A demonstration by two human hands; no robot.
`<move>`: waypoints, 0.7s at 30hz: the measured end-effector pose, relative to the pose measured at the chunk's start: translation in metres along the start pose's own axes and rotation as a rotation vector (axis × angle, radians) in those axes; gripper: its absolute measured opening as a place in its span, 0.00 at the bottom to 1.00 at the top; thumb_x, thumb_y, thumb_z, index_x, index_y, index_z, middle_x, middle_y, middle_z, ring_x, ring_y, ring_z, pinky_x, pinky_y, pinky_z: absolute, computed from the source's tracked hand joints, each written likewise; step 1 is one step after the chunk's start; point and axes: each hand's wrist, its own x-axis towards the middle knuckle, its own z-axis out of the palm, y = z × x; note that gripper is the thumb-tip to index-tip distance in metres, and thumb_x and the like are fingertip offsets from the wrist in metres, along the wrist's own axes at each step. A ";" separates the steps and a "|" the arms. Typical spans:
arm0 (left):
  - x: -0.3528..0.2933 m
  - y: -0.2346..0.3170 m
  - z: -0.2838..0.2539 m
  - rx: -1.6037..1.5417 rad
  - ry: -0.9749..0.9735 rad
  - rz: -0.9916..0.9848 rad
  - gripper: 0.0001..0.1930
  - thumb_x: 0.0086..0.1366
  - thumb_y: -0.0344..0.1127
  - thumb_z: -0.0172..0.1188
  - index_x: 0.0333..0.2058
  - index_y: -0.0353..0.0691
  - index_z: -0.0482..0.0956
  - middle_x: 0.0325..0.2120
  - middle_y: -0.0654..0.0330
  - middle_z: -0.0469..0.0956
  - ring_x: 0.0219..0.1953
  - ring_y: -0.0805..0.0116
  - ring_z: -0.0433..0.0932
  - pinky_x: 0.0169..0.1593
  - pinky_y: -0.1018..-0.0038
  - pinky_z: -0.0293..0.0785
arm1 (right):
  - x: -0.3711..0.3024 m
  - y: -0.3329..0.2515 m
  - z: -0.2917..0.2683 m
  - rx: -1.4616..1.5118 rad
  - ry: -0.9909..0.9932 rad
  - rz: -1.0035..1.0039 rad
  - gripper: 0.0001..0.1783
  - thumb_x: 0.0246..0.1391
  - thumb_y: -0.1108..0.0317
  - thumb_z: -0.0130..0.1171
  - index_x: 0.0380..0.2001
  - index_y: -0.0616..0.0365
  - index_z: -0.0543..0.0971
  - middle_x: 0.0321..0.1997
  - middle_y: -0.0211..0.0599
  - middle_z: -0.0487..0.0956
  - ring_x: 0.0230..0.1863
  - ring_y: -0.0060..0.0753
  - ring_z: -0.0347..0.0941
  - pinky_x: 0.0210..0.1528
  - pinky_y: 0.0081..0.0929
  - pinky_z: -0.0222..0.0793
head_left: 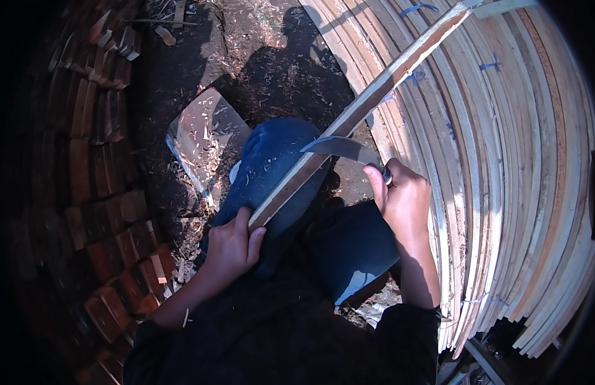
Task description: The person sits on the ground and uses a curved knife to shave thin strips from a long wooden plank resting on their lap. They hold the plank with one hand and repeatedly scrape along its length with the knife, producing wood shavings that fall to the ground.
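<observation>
A long wooden strip (374,94), brown on its face with pale edges, slants from my left hand up to the far right. My left hand (233,249) is closed round its near end, over my knee in blue trousers. In my right hand (405,196) is a curved knife (346,149), its handle mostly hidden by my fingers. The blade lies across the strip just beyond my knee, its tip reaching past the strip's left edge.
Long pale wooden strips (502,173) lie stacked on the right, some tied with blue string (491,65). Cut wood blocks (111,218) are piled on the left. A flat board (211,122) strewn with shavings lies on the dirt ground beyond my knee.
</observation>
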 end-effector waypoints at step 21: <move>-0.001 0.000 0.006 0.061 0.038 0.022 0.15 0.64 0.39 0.55 0.42 0.32 0.69 0.21 0.46 0.76 0.21 0.45 0.77 0.24 0.57 0.71 | 0.011 0.014 0.004 -0.247 0.116 -0.099 0.30 0.44 0.36 0.63 0.15 0.54 0.73 0.13 0.33 0.71 0.14 0.38 0.72 0.16 0.32 0.66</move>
